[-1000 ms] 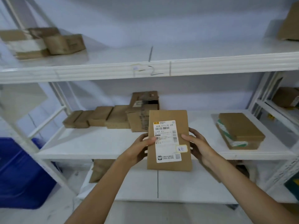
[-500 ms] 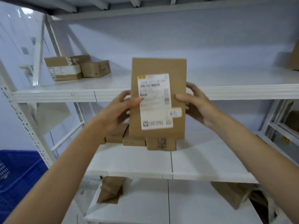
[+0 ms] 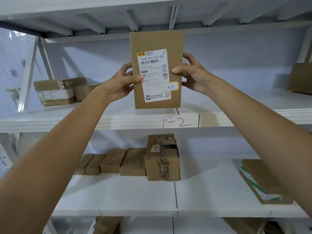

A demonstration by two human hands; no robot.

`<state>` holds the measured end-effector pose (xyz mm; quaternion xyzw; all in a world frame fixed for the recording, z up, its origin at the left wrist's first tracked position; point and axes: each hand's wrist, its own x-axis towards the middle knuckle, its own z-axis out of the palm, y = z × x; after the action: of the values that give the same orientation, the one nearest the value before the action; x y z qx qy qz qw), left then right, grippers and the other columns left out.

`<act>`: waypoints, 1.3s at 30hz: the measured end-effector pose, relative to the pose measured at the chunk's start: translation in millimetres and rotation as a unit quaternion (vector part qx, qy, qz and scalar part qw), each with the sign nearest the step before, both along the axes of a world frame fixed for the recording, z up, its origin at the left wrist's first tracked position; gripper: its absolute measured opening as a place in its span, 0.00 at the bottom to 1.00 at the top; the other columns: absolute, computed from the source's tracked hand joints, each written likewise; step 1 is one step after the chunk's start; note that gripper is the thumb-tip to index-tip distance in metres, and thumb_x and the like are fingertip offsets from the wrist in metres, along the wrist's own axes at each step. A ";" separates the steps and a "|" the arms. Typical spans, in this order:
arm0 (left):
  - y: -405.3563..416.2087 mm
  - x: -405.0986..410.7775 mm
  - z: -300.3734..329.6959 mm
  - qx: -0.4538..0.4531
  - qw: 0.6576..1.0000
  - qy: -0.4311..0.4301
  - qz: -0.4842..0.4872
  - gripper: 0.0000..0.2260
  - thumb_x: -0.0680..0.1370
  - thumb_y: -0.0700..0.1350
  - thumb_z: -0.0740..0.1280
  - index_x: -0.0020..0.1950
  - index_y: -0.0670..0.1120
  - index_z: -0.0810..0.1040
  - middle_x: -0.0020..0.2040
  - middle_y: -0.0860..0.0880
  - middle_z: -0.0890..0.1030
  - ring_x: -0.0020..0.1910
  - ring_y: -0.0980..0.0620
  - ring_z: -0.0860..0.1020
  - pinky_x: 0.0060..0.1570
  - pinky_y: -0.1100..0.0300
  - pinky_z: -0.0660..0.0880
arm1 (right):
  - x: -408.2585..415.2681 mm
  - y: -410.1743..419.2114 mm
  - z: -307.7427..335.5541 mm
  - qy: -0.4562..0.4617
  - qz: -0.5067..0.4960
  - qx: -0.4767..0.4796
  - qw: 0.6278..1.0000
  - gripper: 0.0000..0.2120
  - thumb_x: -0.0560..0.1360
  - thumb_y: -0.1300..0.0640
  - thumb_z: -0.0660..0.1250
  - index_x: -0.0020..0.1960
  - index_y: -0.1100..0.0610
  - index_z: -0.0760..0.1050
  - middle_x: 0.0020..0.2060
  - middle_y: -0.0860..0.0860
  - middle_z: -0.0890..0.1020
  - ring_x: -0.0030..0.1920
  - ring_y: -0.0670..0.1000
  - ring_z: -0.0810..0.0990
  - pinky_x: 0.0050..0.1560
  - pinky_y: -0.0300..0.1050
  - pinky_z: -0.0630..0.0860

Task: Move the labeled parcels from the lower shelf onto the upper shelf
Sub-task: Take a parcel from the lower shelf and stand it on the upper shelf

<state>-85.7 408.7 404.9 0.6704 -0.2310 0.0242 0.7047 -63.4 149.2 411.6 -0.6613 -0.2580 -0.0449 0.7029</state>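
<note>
A flat brown labeled parcel (image 3: 156, 41) with a white shipping label stands upright in the air, facing me, just above the front of the upper shelf (image 3: 118, 119). My left hand (image 3: 120, 82) grips its left edge and my right hand (image 3: 194, 73) grips its right edge, thumbs on the label side. On the lower shelf (image 3: 118, 196) a row of several small brown parcels (image 3: 111, 162) lies next to a taller taped box (image 3: 163, 157).
Two cardboard boxes (image 3: 55, 91) sit at the left of the upper shelf and another box (image 3: 299, 78) at its right. A flat parcel with green tape (image 3: 263, 181) lies on the right of the lower shelf. Another shelf's underside (image 3: 152, 12) hangs overhead.
Both hands have raised the parcel from in front of the lower shelf up to the level of the upper shelf, and my view has tilted upward.
</note>
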 end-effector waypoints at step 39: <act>34.7 31.2 -36.0 -0.066 0.997 -0.020 0.040 0.41 0.65 0.49 0.77 0.75 0.50 0.64 0.75 0.47 0.66 0.72 0.50 0.69 0.77 0.47 0.57 | 12.3 -6.7 -40.1 0.018 -0.123 0.078 0.989 0.49 0.64 0.49 0.75 0.79 0.49 0.54 0.71 0.51 0.70 0.75 0.51 0.66 0.75 0.49 0.62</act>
<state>-54.5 443.3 368.9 0.6306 -0.2160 0.0809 0.7410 -51.0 142.5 371.4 -0.6323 -0.1575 -0.1392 0.7457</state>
